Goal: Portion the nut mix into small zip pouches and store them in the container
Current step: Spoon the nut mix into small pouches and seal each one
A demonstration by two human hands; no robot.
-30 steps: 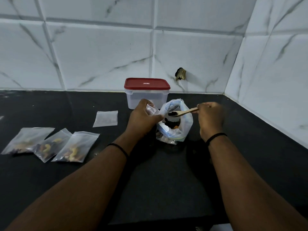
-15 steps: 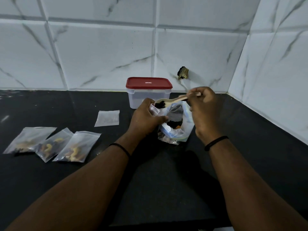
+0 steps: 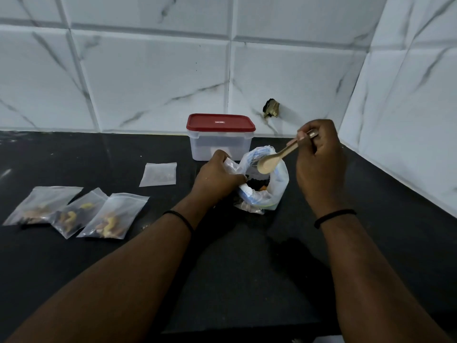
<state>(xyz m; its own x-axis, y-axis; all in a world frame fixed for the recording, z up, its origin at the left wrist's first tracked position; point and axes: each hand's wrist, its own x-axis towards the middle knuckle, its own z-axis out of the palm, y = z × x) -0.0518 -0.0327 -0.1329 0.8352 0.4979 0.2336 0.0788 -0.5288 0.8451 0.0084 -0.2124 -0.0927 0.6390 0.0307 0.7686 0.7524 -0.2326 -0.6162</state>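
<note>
You're mid-portioning — left hand [image 3: 217, 178] pinching a small pouch [image 3: 231, 166] open, right hand [image 3: 319, 154] gripping the empty-looking spoon [image 3: 268, 164] just above the nut bag [image 3: 269, 191] — next up, probably another scoop.

Dim, cool light leaves the black desk [image 3: 74, 268] nearly featureless and the forearms in deep shade, while the white wall tiles [image 3: 158, 78] stay the brightest area, their grout lines bowing at the edges from wide-angle distortion, with soft overall detail and no glare.
</note>
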